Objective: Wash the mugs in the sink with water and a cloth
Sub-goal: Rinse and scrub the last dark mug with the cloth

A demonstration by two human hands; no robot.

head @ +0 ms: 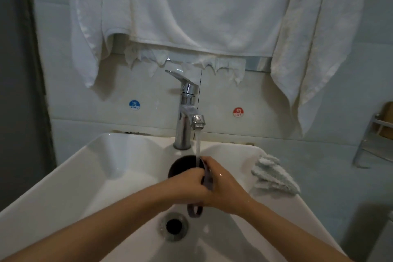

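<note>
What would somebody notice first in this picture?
Water streams from the chrome faucet into a dark mug held over the sink by the left hand and right hand. White towels hang on the wall above, and a crumpled cloth lies on the sink's right rim.

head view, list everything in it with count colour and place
mug: at least one, dark, under the stream, over the sink
tap: one, chrome, back of sink, running
sink: one, white, below the tap
drain: one, dark, basin floor
cloth: one, pale, bunched on sink's right rim
towels: several, white, hanging above tap
cold sticker: one, blue, left of tap
hot sticker: one, red, right of tap
rack: one, metal, right edge
left hand: grips mug
right hand: grips mug
</note>
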